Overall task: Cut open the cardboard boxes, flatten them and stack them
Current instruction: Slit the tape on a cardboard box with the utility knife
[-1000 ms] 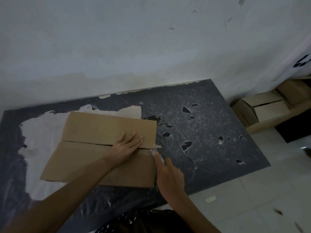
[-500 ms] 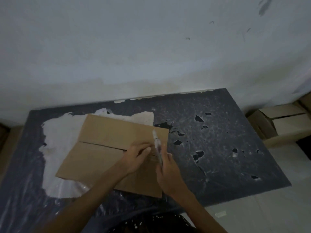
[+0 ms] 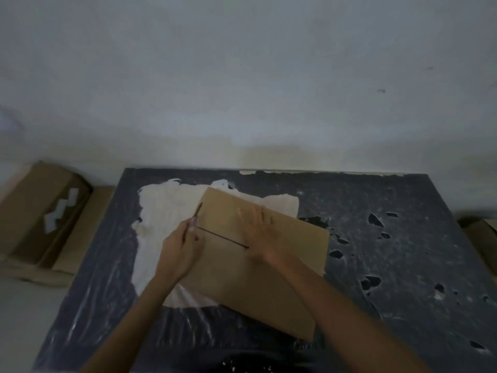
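Observation:
A brown cardboard box [image 3: 263, 281] lies flat and skewed on the dark table [image 3: 403, 265], with a slit seam [image 3: 223, 238] running across its top. My left hand [image 3: 183, 251] grips a slim cutter [image 3: 196, 214] at the box's left edge, at the seam's left end, blade pointing away from me. My right hand [image 3: 256, 232] rests flat on the box top, fingers straight, just past the seam's right end.
A pile of flattened cardboard [image 3: 40, 219] with torn white tape lies on the floor to the left of the table. More cardboard [image 3: 481, 238] shows at the right edge. Torn pale plastic [image 3: 161, 211] lies under the box. A white wall [image 3: 242, 90] stands behind.
The cutter has gone from my right hand to my left. My right hand now lies flat on the box where the left pressed before. The view has swung left.

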{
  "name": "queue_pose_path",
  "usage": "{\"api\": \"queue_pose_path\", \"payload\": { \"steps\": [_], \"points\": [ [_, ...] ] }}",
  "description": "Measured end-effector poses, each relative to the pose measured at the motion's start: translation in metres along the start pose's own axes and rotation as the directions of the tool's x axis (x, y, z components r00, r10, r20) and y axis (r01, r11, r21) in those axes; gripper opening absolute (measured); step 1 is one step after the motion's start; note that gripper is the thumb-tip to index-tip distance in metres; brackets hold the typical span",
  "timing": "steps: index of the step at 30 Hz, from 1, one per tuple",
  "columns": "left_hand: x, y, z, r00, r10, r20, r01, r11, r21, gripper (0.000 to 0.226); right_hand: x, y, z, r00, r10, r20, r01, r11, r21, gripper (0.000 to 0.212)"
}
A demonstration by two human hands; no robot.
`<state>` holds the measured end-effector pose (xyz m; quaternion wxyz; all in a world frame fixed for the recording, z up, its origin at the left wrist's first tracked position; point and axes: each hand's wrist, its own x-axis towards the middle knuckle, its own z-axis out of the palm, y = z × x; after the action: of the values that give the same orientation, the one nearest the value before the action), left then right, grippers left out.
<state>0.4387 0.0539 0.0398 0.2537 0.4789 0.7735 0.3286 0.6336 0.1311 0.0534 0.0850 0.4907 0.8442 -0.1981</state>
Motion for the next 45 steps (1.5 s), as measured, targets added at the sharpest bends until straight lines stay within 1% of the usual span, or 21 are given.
{"api": "queue_pose_path", "payload": {
  "steps": [2, 3, 5, 6, 7, 10, 12, 15, 17, 18, 20, 21, 22, 25, 28, 30, 34, 36, 39, 42, 45],
  "points": [
    [0.012, -0.025, -0.017, 0.989, 0.131, 0.074, -0.148, 0.938, 0.315, 0.062, 0.02, -0.005, 0.006, 0.999, -0.007, 0.034, 0.011, 0.993, -0.118, 0.108],
    [0.017, -0.036, -0.024, 0.978, 0.177, 0.113, -0.209, 0.862, 0.462, 0.068, 0.029, -0.008, 0.007, 0.998, 0.013, 0.061, -0.004, 0.99, -0.141, 0.111],
    [0.024, -0.058, -0.031, 0.942, 0.256, 0.219, -0.337, 0.7, 0.63, 0.067, 0.04, -0.014, 0.008, 0.994, 0.048, 0.101, -0.028, 0.982, -0.184, 0.112],
    [0.024, -0.068, -0.031, 0.928, 0.259, 0.267, -0.372, 0.641, 0.672, 0.062, 0.043, -0.015, 0.008, 0.993, 0.054, 0.106, -0.031, 0.978, -0.208, 0.111],
    [0.024, -0.075, -0.03, 0.919, 0.294, 0.263, -0.392, 0.607, 0.691, 0.058, 0.044, -0.016, 0.005, 0.993, 0.055, 0.102, -0.032, 0.976, -0.217, 0.107],
    [0.025, -0.092, -0.025, 0.862, 0.465, 0.199, -0.464, 0.57, 0.678, 0.058, 0.047, -0.014, -0.003, 0.995, 0.043, 0.085, -0.031, 0.99, -0.139, 0.085],
    [0.028, -0.092, -0.023, 0.804, 0.565, 0.184, -0.527, 0.534, 0.661, 0.055, 0.047, -0.016, -0.005, 0.995, 0.053, 0.087, -0.042, 0.991, -0.127, 0.074],
    [0.031, -0.069, -0.012, 0.729, 0.646, 0.225, -0.605, 0.456, 0.652, 0.031, 0.047, -0.022, -0.001, 0.994, 0.078, 0.07, -0.069, 0.99, -0.12, 0.067],
    [0.031, -0.052, 0.0, 0.76, 0.595, 0.263, -0.599, 0.484, 0.638, 0.033, 0.046, -0.024, 0.001, 0.995, 0.083, 0.06, -0.077, 0.992, -0.105, 0.063],
    [0.03, -0.048, 0.003, 0.795, 0.547, 0.262, -0.566, 0.517, 0.642, 0.034, 0.045, -0.024, 0.001, 0.994, 0.087, 0.061, -0.08, 0.992, -0.097, 0.064],
    [0.035, -0.05, -0.001, 0.87, 0.444, 0.213, -0.466, 0.604, 0.647, 0.023, 0.043, -0.023, 0.001, 0.994, 0.088, 0.066, -0.082, 0.993, -0.087, 0.066],
    [0.041, -0.055, -0.008, 0.904, 0.39, 0.175, -0.406, 0.656, 0.637, 0.027, 0.042, -0.023, 0.001, 0.994, 0.087, 0.072, -0.081, 0.993, -0.081, 0.067],
    [0.046, -0.06, -0.015, 0.916, 0.368, 0.163, -0.383, 0.672, 0.634, 0.036, 0.04, -0.022, 0.002, 0.994, 0.084, 0.075, -0.078, 0.994, -0.071, 0.068],
    [0.061, -0.076, -0.027, 0.87, 0.464, 0.166, -0.455, 0.625, 0.635, 0.046, 0.037, -0.019, 0.003, 0.995, 0.07, 0.071, -0.067, 0.997, -0.04, 0.071],
    [0.071, -0.086, -0.036, 0.787, 0.582, 0.203, -0.568, 0.557, 0.606, 0.049, 0.035, -0.015, 0.001, 0.995, 0.052, 0.081, -0.051, 0.999, -0.016, 0.071],
    [0.07, -0.088, -0.037, 0.754, 0.614, 0.232, -0.61, 0.524, 0.594, 0.042, 0.033, -0.014, 0.003, 0.997, 0.034, 0.075, -0.031, 0.999, -0.033, 0.072],
    [0.068, -0.092, -0.037, 0.738, 0.608, 0.293, -0.635, 0.479, 0.606, 0.029, 0.029, -0.016, 0.01, 0.997, 0.025, 0.071, -0.021, 0.998, -0.064, 0.071],
    [0.066, -0.1, -0.043, 0.746, 0.594, 0.3, -0.631, 0.489, 0.602, 0.023, 0.027, -0.016, 0.01, 0.996, 0.015, 0.084, -0.007, 0.996, -0.09, 0.069],
    [0.062, -0.104, -0.044, 0.802, 0.497, 0.33, -0.583, 0.533, 0.613, 0.011, 0.027, -0.018, 0.013, 0.997, 0.011, 0.076, -0.002, 0.993, -0.121, 0.067],
    [0.055, -0.097, -0.039, 0.845, 0.373, 0.384, -0.535, 0.55, 0.642, 0.01, 0.025, -0.02, 0.02, 0.996, 0.003, 0.092, 0.011, 0.989, -0.15, 0.067],
    [0.048, -0.075, -0.035, 0.853, 0.338, 0.398, -0.521, 0.519, 0.677, 0.015, 0.024, -0.021, 0.022, 0.996, -0.004, 0.094, 0.02, 0.984, -0.175, 0.068]
  ]
}}
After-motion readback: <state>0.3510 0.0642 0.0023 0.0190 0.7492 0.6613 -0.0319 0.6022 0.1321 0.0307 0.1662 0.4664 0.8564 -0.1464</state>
